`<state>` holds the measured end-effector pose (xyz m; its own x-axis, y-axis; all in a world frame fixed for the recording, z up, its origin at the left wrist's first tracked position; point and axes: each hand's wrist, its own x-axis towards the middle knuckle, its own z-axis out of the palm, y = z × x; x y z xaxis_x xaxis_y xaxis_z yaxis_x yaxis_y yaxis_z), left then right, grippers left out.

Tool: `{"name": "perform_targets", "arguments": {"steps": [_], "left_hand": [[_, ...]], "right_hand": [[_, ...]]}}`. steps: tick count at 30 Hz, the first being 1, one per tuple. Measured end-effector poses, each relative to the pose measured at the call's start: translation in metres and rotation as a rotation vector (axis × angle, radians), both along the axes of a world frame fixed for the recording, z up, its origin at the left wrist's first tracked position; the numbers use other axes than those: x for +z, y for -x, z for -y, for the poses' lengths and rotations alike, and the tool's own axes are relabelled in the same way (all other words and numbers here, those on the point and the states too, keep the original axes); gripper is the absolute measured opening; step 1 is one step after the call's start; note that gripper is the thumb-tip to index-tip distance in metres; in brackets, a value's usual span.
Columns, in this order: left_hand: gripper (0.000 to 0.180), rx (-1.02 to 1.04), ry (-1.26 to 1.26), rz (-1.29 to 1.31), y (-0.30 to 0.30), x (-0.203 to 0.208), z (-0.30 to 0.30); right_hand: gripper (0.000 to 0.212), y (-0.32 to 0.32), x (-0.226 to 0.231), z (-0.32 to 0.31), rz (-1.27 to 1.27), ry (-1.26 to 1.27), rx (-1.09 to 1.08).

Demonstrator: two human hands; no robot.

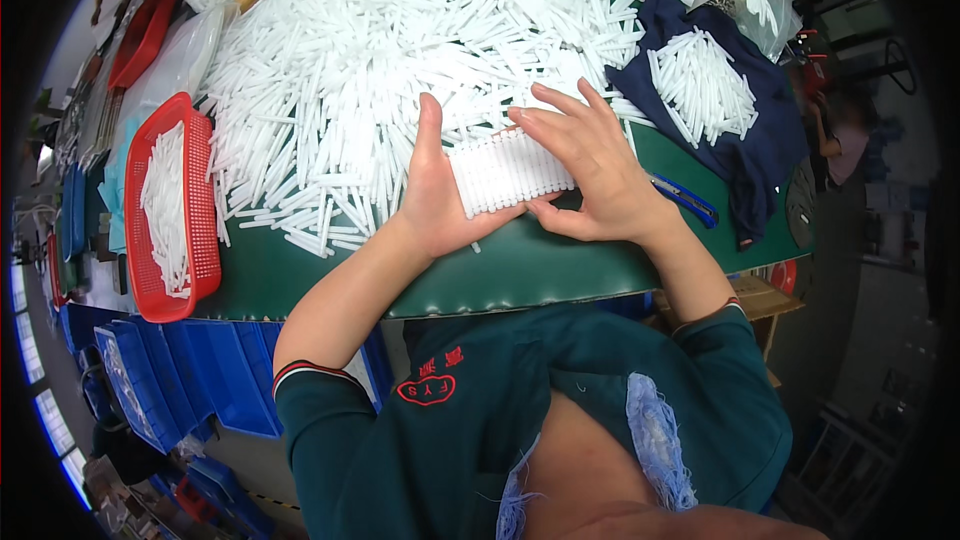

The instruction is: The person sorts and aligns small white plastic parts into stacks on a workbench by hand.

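A neat row of thin white plastic tubes (505, 175), packed side by side, lies across my left hand (432, 198). The left thumb points up beside the row's left end, and the fingers run underneath, mostly hidden by the tubes. From the right, my right hand (598, 165) curves around the other end. Its thumb is at the lower right corner and a fingertip at the upper edge, while its other fingers stand raised. Just beyond both hands spreads a big heap of loose tubes (370, 50) of the same kind.
A red plastic basket (207, 210) with more tubes stands at the left. To the right, a dark blue cloth (775, 155) carries a small tube pile (703, 90). A blue utility knife (685, 200) lies near my right wrist. Blue bins (225, 380) sit below the table's left edge.
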<state>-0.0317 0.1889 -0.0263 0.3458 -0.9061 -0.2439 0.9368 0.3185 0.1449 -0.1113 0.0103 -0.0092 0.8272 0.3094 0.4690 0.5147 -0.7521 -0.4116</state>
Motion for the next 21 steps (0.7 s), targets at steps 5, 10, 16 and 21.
{"name": "perform_targets", "arguments": {"steps": [5,10,16,21], "left_hand": [[0.098,-0.025,-0.008,0.005,0.0,-0.002,0.0],[0.101,-0.019,0.0,-0.015,0.001,0.0,0.003],[0.109,-0.078,0.161,-0.116,-0.002,-0.003,0.002],[0.11,-0.09,0.139,-0.087,-0.003,-0.003,0.002]], "right_hand": [[0.072,0.0,-0.001,-0.001,-0.041,0.026,0.011],[0.072,0.0,-0.001,-0.001,-0.016,-0.024,0.014],[0.075,0.001,0.006,0.013,0.021,-0.057,0.014],[0.076,0.001,0.007,0.014,-0.051,0.002,-0.013]]}}
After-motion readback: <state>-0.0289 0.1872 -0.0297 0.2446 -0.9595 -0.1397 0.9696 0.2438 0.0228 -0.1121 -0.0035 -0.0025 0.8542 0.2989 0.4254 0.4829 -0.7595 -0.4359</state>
